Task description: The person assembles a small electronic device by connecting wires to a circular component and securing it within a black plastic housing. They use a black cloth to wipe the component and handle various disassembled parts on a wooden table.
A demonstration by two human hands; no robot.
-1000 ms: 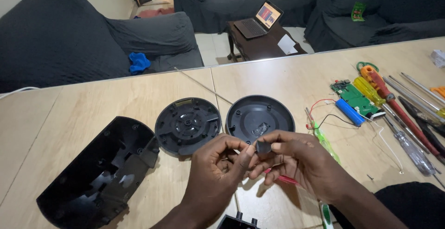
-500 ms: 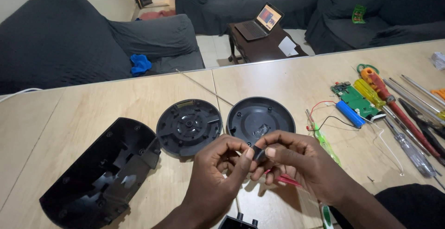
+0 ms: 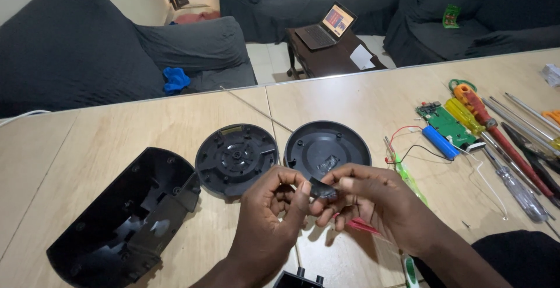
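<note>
i pinch a small black part point(image 3: 321, 189) between the fingertips of my left hand point(image 3: 274, 206) and my right hand point(image 3: 373, 203), just above the table. it is dark, flat-looking and slightly glossy, tilted, with its left end under my left thumb and its right end under my right fingers; most of it is hidden, so i cannot tell its full shape. it sits just in front of the 2 round black discs, nearest the right disc point(image 3: 326, 148), the left disc point(image 3: 236, 157) beside that.
</note>
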